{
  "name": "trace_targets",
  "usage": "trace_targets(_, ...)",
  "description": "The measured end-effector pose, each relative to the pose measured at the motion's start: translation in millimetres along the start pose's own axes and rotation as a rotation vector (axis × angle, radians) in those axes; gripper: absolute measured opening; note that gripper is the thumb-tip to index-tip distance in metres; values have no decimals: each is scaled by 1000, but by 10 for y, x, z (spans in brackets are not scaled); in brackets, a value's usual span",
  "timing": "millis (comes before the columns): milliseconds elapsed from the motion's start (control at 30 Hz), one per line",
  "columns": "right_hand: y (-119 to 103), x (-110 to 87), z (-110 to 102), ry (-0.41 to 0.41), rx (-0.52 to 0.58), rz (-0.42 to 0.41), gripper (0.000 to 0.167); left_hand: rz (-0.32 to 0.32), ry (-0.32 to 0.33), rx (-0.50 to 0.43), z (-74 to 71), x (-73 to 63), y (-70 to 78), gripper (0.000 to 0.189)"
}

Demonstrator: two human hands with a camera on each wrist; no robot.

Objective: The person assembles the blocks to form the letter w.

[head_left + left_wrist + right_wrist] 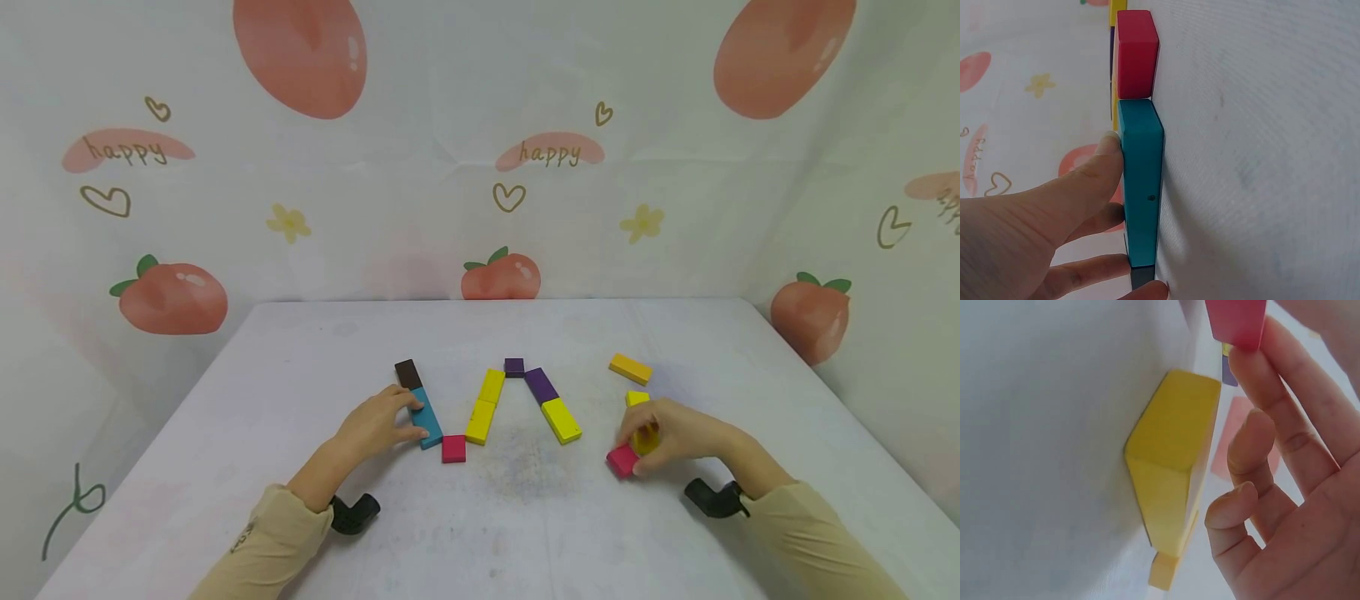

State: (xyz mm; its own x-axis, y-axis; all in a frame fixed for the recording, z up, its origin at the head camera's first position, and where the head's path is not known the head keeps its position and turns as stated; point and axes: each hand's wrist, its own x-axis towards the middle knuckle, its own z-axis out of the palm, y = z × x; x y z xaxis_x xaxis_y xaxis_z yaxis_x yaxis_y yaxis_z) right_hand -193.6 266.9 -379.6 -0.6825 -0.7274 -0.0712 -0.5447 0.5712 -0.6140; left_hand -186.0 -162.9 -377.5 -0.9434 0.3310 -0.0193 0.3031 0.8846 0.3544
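My left hand [378,425] rests its thumb and fingertips on a blue block [426,421], whose long side shows in the left wrist view. A dark brown block [408,374] touches its far end, and a red square block [453,448] sits by its near end. On the right, my right hand [671,429] pinches another red block [622,461] between thumb and finger. In the right wrist view this red block [1238,322] appears at the top edge. Yellow blocks [637,398] lie under and just beyond that hand, partly hidden by it.
Two yellow blocks [486,407] slant up from the left red block to a small purple block [514,367]. A longer purple block [542,386] and a yellow block [561,420] slant down right. An orange block [630,368] lies farther back. A printed curtain stands behind the table.
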Motion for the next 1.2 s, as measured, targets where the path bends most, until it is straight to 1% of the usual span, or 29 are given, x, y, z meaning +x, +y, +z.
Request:
trace_targets(167,4,74,38,25,-32,-27,20,0,-2,-3,2,1,-2,43)
trace_targets(400,-19,143,63,60,-28,-41,22,4,2,-4,4,-2,-5,42)
trace_targets(733,-34,235,92,87,-67,-34,23,5,5,-2,8,-1,-7,42)
trace_targets(967,-83,261,86,96,-82,6,23,13,8,3,7,6,-11,42)
trace_targets(1033,-89,261,82,99,-79,6,23,11,8,4,7,7,-14,42)
trace_targets(1133,-98,260,82,113,-71,-11,24,10,8,4,9,9,-18,42)
trace_targets(1200,-102,262,86,126,-74,-39,23,10,8,2,9,9,-18,42)
